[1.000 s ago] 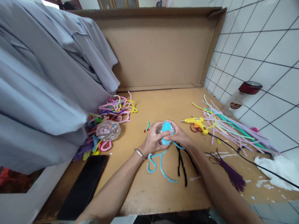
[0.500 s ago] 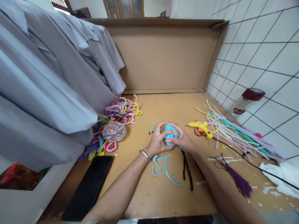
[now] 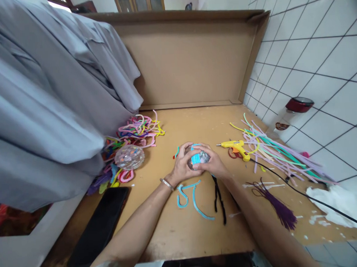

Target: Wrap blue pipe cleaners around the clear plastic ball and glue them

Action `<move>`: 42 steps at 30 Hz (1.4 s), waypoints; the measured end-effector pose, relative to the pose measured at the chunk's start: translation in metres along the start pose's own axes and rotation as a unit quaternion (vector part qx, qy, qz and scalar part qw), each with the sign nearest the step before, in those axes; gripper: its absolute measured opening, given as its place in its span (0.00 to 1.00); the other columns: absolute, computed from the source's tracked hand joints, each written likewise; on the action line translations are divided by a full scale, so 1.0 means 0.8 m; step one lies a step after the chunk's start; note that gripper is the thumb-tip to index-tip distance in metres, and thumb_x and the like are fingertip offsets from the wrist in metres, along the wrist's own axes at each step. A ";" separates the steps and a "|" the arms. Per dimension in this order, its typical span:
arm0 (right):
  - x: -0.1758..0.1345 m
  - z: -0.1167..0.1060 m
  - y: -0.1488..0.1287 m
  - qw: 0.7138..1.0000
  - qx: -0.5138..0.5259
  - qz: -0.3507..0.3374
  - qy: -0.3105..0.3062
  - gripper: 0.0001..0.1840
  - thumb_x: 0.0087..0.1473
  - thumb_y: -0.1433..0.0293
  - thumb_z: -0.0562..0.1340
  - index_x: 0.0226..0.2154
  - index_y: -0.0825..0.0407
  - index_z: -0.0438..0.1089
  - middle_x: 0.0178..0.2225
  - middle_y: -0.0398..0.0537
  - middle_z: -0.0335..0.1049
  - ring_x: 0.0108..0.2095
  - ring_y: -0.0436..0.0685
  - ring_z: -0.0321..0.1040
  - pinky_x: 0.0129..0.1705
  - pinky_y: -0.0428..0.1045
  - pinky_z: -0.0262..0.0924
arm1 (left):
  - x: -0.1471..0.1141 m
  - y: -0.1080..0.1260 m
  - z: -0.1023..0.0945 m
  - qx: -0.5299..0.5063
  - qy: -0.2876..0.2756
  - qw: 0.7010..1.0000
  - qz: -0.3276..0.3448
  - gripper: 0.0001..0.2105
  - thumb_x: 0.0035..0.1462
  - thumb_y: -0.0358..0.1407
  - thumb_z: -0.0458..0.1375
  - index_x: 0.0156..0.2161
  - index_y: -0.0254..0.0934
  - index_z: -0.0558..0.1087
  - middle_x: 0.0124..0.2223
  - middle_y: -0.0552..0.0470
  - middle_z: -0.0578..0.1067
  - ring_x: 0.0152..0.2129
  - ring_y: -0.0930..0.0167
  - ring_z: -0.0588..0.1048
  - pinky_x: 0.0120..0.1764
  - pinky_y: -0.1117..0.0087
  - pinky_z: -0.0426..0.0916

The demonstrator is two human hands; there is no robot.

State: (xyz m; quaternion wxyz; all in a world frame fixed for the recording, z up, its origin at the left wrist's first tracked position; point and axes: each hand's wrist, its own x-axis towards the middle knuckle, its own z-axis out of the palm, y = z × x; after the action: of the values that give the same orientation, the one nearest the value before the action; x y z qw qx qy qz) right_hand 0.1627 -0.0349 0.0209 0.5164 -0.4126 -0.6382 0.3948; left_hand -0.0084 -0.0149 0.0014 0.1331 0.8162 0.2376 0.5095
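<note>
Between my two hands is a clear, round ball-like piece (image 3: pixel 204 157) with bright blue fuzzy strips across its middle. My left hand (image 3: pixel 180 166) wraps round its left side, and my right hand (image 3: pixel 216 164) curls over the right side, thumbs toward me. Fingers hide much of its surface. Just below them on the table lie bent blue pipe cleaners (image 3: pixel 195 196). Black pipe cleaners (image 3: pixel 219 203) extend down beside my right wrist; their upper ends are hidden. A small red and green scrap (image 3: pixel 176 152) lies beyond my left hand.
A yellow glue gun (image 3: pixel 236 146) with a black cord lies right, near loose pipe cleaners (image 3: pixel 281 152), a purple tassel (image 3: pixel 278 208) and white tissue (image 3: pixel 334 205). Left are a clear faceted ball (image 3: pixel 130 157), a tangled pipe-cleaner pile (image 3: pixel 139 127), a black phone (image 3: pixel 99 225) and grey cloth (image 3: pixel 51 108).
The camera view has shifted slightly, moving everything a little left and up. Both hands stay around the ball-like piece, whose blue band now shows at a slightly different angle.
</note>
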 end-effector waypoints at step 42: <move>0.009 -0.003 0.030 0.964 0.201 0.161 0.061 0.50 0.49 0.30 0.49 0.59 0.46 0.66 0.62 0.56 0.67 0.64 0.66 0.63 0.65 0.64 0.59 | -0.003 -0.009 -0.009 -0.039 -0.011 0.995 -0.086 0.39 0.46 0.45 0.72 0.62 0.41 0.63 0.60 0.40 0.67 0.60 0.56 0.68 0.60 0.48 0.67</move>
State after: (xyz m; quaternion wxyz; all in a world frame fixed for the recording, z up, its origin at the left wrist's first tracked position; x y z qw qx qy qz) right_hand 0.1673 -0.0199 0.0014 0.5561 -0.4214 -0.4380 0.5669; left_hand -0.0172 -0.0097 -0.0006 0.2108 0.7927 0.2851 0.4960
